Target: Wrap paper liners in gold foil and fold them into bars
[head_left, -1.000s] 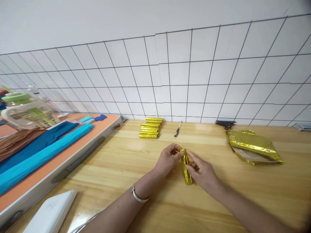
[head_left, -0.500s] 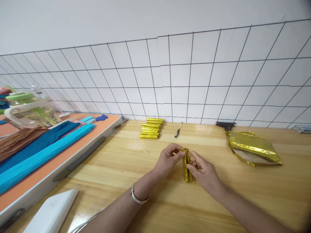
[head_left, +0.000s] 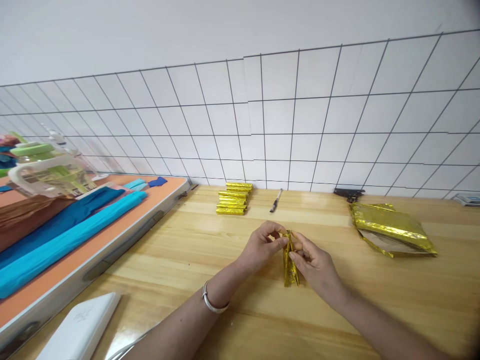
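A folded strip of gold foil paper (head_left: 290,270) stands between my two hands, above the wooden table. My left hand (head_left: 264,245) pinches its upper left edge between thumb and fingers. On the other side my right hand (head_left: 315,265) grips the right edge, thumb in front. The strip narrows at the top and its folds spread apart toward the bottom. Several folded gold pieces (head_left: 232,199) lie in a row near the wall. To the right rests a stack of gold foil sheets (head_left: 392,225), with a pale underside showing.
A pen (head_left: 276,200) lies by the wall, and a black clip-like object (head_left: 349,194) sits behind the gold stack. At left, an orange board (head_left: 165,192) carries cloth rolls (head_left: 75,232) and a green-lidded jug (head_left: 48,170). A white power bank (head_left: 80,325) with a cable is at front left.
The lower end of the gold foil strip has opened out a little and shifted slightly down and right. Both hands keep their hold, almost in the same place.
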Motion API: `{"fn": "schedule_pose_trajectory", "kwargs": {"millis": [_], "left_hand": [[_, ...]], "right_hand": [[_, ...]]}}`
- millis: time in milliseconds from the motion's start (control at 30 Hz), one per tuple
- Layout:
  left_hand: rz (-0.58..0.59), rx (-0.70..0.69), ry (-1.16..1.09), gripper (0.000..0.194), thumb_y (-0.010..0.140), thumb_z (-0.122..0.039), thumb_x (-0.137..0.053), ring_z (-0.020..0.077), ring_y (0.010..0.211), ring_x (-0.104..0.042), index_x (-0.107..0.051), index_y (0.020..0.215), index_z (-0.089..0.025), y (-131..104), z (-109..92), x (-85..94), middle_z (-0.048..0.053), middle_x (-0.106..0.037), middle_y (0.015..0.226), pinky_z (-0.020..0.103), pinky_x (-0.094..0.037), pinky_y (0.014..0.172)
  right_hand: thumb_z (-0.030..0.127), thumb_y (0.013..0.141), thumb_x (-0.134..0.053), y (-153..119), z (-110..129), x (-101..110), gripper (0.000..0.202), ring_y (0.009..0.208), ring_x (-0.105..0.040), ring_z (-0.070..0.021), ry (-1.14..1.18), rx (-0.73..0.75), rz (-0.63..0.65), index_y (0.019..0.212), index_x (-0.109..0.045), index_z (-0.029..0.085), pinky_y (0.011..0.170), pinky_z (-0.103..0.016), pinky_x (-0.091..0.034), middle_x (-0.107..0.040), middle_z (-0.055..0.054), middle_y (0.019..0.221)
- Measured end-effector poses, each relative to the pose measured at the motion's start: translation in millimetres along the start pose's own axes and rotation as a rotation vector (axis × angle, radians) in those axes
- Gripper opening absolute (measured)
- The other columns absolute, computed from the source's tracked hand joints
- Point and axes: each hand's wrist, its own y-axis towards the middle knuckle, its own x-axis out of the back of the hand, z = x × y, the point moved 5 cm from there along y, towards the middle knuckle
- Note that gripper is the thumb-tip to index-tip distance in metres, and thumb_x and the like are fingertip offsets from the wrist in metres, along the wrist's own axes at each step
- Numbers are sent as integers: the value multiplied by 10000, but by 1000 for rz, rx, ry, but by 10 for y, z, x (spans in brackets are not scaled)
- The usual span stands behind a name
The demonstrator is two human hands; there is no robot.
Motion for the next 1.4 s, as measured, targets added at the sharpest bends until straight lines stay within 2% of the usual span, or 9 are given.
{"fn": "schedule_pose_trajectory", "kwargs": {"millis": [233, 467, 567, 733, 800, 933, 1033, 1267, 1400], "left_hand": [[-9, 36, 26, 135, 775, -273, -601, 108, 708, -503, -570, 844, -160, 19, 22, -2, 12, -563, 806, 218, -387, 619], [-39, 48, 39, 132, 770, -273, -602, 105, 690, -503, -567, 831, -160, 13, 41, 15, 7, -566, 779, 217, -384, 616], [-58, 57, 12, 140, 764, -282, -612, 94, 656, -484, -566, 816, -160, 9, 58, 17, -5, -552, 730, 212, -380, 605], [-73, 104, -94, 179, 765, -323, -616, 81, 602, -465, -557, 803, -158, 2, 107, -1, -17, -527, 678, 196, -371, 546], [-70, 124, -161, 203, 759, -342, -621, 75, 596, -468, -551, 793, -155, -3, 114, -11, -4, -548, 738, 188, -368, 515], [-27, 126, -249, 204, 771, -337, -611, 62, 626, -496, -538, 785, -147, -8, 90, -29, 46, -572, 1009, 180, -376, 500], [-2, 111, -284, 188, 796, -320, -587, 54, 598, -492, -517, 787, -146, -3, 80, -22, 49, -588, 982, 179, -376, 498], [-186, 80, -365, 210, 785, -331, -598, 47, 565, -497, -483, 819, -159, 20, 113, 130, 28, -589, 908, 179, -396, 498], [-291, 69, -358, 254, 776, -343, -606, 64, 594, -533, -483, 929, -182, 21, 128, 212, 21, -570, 918, 189, -417, 511]], "right_hand": [[292, 791, -542, 2, -22, -20, 540, 793, -613, -139, 34, -35, -20, 1306, -413, 193, 724, -256, -513, -640, -51, 1016], [281, 792, -530, -6, 23, -16, 517, 734, -602, -122, -109, 30, -33, 1297, -431, 223, 701, -252, -512, -639, -27, 977], [269, 799, -512, -14, 26, -29, 503, 689, -596, -114, -155, 51, -27, 1294, -434, 226, 665, -243, -518, -649, -19, 925], [261, 804, -497, -19, 40, -34, 490, 758, -618, -125, -186, 82, -17, 1290, -442, 229, 707, -247, -525, -651, -26, 976], [258, 804, -495, -17, 53, -28, 476, 773, -622, -129, -213, 96, -14, 1277, -458, 225, 719, -249, -525, -656, -28, 965], [246, 804, -489, -12, 57, -14, 474, 767, -628, -128, -217, 106, -13, 1277, -457, 235, 710, -249, -527, -661, -28, 982], [248, 807, -486, -9, 33, -14, 487, 771, -630, -132, -194, 97, -1, 1292, -440, 235, 700, -253, -528, -659, -35, 1003], [286, 786, -538, 29, -36, 60, 500, 699, -610, -128, -121, 45, -51, 1276, -462, 221, 636, -245, -518, -653, -53, 1020], [311, 754, -588, 86, -90, 140, 548, 703, -603, -129, -56, -26, -105, 1275, -459, 199, 634, -252, -513, -644, -65, 1022]]}}
